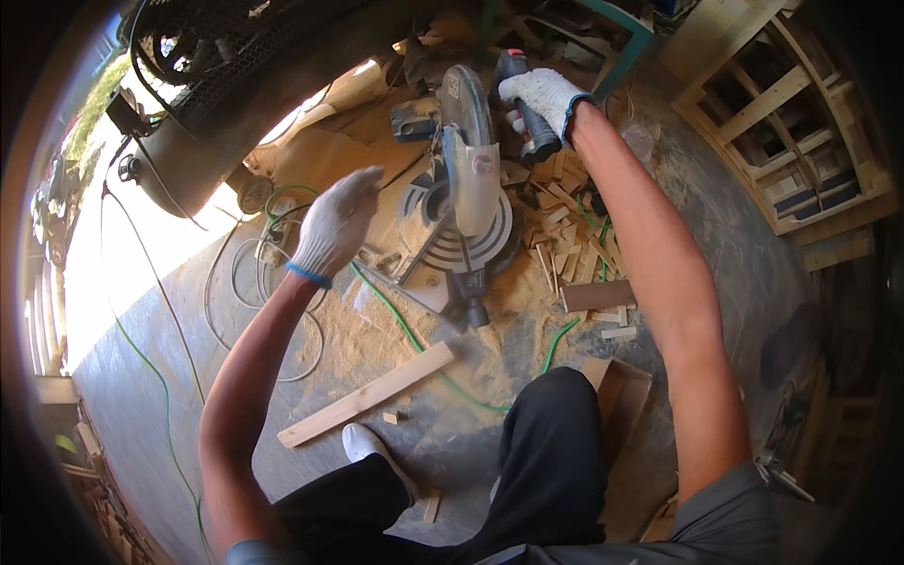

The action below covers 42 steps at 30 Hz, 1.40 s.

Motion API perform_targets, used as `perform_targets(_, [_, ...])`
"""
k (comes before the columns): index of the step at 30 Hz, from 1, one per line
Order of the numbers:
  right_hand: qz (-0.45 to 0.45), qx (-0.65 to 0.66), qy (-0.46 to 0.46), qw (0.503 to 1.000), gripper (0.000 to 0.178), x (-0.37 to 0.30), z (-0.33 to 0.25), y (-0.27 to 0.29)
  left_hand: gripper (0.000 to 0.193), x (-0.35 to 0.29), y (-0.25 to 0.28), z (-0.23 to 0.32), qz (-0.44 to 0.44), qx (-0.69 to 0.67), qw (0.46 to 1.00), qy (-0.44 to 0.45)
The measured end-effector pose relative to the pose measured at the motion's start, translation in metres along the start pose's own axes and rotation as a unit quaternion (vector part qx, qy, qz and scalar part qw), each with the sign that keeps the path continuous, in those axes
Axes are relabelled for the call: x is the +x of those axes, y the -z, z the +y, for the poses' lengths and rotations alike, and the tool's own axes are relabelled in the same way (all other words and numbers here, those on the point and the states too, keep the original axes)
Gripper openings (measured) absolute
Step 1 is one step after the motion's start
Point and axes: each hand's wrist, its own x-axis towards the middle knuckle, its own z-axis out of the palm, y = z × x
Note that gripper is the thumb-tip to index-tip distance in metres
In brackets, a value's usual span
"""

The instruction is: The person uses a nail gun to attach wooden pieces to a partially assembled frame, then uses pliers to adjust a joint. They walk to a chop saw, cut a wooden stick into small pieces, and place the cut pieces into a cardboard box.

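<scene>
A miter saw (443, 247) stands on the sawdust-covered floor ahead of me, with its round slotted base showing. Its blade guard (476, 184) is raised over the base. My right hand (546, 102), in a white knit glove with a blue cuff, is wrapped round the saw's dark handle (539, 137). To the left of the saw base is my left hand (337, 222), gloved the same way. Its fingers are stretched toward the saw, slightly blurred, and I see nothing in them. A pale wooden plank (367, 395) lies on the floor nearer to me.
Wood offcuts (570, 250) are heaped right of the saw, near a brown block (599, 296). Green cord (400, 325) and a pale hose (212, 311) cross the floor. A compressor tank (184, 169) stands far left, a wooden crate (800, 226) far right, a cardboard box (623, 400) by my knee.
</scene>
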Motion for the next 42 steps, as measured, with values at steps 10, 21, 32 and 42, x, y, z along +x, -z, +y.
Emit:
perform_targets(10, [0.124, -0.13, 0.141, 0.974, 0.045, -0.012, 0.04, -0.013, 0.05, 0.157, -0.085, 0.127, 0.104, 0.199, 0.949, -0.219])
perform_targets(21, [0.137, -0.18, 0.145, 0.963, 0.037, -0.005, 0.068, -0.015, 0.043, 0.157, -0.1, 0.115, 0.124, 0.176, 0.952, -0.219])
perform_targets(32, [0.008, -0.009, 0.082, 0.997, 0.036, -0.02, 0.055, -0.011, 0.043, 0.166, -0.103, 0.104, 0.15, 0.156, 0.941, -0.259])
perform_targets(42, [0.066, -0.022, 0.123, 0.99, 0.032, -0.02, 0.062, -0.009, 0.041, 0.155, -0.092, 0.132, 0.087, 0.117, 0.96, -0.239])
